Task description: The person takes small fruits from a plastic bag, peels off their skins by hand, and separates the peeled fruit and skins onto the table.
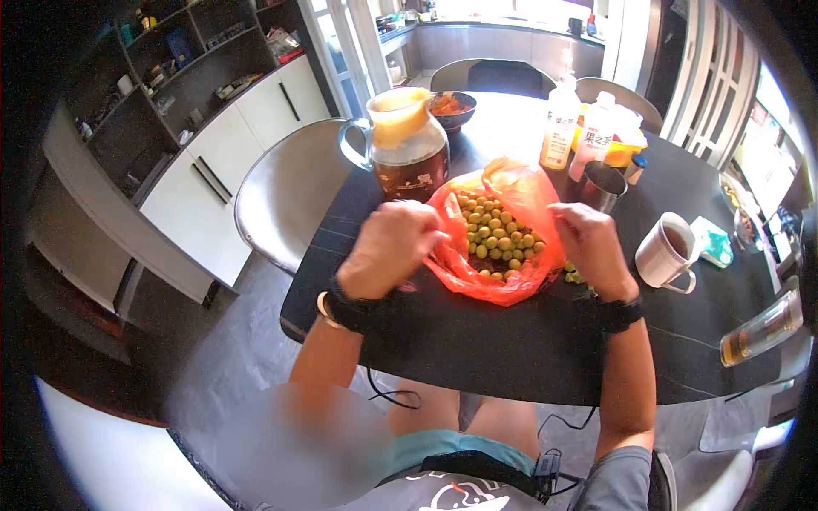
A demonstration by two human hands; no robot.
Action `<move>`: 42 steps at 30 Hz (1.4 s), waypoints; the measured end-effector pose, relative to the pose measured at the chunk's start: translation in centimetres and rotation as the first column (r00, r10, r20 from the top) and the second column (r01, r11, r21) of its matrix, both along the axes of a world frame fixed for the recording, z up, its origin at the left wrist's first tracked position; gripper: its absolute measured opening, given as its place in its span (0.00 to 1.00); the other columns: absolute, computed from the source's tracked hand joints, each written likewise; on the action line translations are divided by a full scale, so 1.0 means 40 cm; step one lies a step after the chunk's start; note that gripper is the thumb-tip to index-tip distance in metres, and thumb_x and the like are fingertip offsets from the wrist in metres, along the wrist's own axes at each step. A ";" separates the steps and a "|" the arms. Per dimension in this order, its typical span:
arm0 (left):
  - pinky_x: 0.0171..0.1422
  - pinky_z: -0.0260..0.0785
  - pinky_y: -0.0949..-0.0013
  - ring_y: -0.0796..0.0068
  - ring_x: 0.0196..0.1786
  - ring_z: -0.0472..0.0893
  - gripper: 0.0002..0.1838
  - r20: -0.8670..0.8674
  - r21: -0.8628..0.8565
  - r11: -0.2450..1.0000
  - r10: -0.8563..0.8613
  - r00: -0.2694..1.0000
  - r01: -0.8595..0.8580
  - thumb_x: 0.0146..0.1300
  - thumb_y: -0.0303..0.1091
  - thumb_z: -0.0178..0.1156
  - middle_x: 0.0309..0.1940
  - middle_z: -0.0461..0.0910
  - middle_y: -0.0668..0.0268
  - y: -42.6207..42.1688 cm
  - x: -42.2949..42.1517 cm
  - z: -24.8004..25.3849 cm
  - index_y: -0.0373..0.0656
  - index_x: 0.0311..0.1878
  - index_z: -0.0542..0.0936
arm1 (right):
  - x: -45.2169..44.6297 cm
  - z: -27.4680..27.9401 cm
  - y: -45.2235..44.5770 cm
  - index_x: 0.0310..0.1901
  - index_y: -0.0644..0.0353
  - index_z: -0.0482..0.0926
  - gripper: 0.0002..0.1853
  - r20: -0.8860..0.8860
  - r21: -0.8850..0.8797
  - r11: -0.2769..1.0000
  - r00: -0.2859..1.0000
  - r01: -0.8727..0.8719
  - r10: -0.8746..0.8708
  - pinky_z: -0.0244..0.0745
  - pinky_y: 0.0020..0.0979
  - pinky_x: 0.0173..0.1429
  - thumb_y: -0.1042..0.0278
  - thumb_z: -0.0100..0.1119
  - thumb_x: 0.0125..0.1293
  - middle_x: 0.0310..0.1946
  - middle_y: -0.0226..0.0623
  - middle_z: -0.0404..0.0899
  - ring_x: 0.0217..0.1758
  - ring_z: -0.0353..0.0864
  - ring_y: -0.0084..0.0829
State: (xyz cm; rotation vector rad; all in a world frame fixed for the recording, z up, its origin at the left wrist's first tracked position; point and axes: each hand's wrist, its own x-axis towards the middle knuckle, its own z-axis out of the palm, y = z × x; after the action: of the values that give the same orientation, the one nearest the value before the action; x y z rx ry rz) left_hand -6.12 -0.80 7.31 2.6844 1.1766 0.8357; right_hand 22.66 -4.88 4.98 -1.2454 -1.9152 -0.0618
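Observation:
A thin red plastic bag [486,288] stands spread on the dark table, its mouth facing me. Inside it lie many small round yellow-green fruits [503,234]; their exact kind is unclear. My left hand [394,243] pinches the bag's left rim between thumb and fingers. On the opposite side, my right hand [596,247] is closed at the right rim, with its fingertips against the red plastic. A few green bits [573,274] lie on the table beside the bag, close under my right hand.
Behind the bag stand a glass pitcher [409,153], a bowl of orange food [452,111], two bottles [558,128] and a metal cup [601,186]. A white mug [666,249], a tissue pack [711,242] and a tilted-looking glass [761,328] are at right. A chair [294,192] stands left.

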 end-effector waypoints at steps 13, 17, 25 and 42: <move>0.45 0.74 0.56 0.51 0.45 0.79 0.14 -0.204 -0.015 1.000 0.008 0.979 -0.011 0.57 0.28 0.56 0.42 0.75 0.50 0.031 0.192 -0.125 0.38 0.47 0.73 | -0.071 -0.026 -0.009 0.39 0.66 0.78 0.06 -0.070 -0.067 0.964 0.965 -0.258 0.254 0.77 0.38 0.41 0.76 0.55 0.61 0.32 0.50 0.79 0.37 0.81 0.47; 0.46 0.74 0.56 0.51 0.45 0.79 0.12 -0.229 -0.005 1.000 0.008 0.973 -0.009 0.57 0.30 0.58 0.41 0.75 0.50 0.038 0.184 -0.123 0.37 0.44 0.75 | -0.063 -0.037 -0.001 0.41 0.67 0.80 0.08 -0.047 -0.151 0.976 0.988 -0.154 0.149 0.79 0.32 0.41 0.77 0.57 0.60 0.36 0.49 0.81 0.36 0.84 0.41; 0.42 0.75 0.61 0.57 0.41 0.81 0.08 0.199 0.063 0.987 -0.159 0.967 0.150 0.56 0.27 0.61 0.36 0.79 0.54 0.031 0.177 -0.116 0.37 0.39 0.78 | -0.081 -0.059 0.004 0.41 0.69 0.80 0.09 -0.298 -0.266 0.941 0.947 -0.208 0.125 0.77 0.28 0.38 0.74 0.59 0.61 0.31 0.44 0.82 0.32 0.83 0.30; 0.48 0.74 0.64 0.59 0.42 0.81 0.13 0.343 0.085 0.958 -0.286 0.895 0.274 0.58 0.29 0.62 0.38 0.80 0.57 0.014 0.158 -0.101 0.39 0.46 0.80 | -0.092 -0.051 -0.009 0.45 0.64 0.78 0.13 -0.847 -0.431 0.622 0.531 -0.654 -0.028 0.69 0.15 0.24 0.62 0.56 0.69 0.25 0.26 0.76 0.22 0.73 0.12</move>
State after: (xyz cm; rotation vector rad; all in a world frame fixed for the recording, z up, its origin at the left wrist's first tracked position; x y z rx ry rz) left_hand 0.20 -0.23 3.26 2.4963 0.6813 1.2257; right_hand 18.97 -5.22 2.94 -0.9988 -1.2803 1.4099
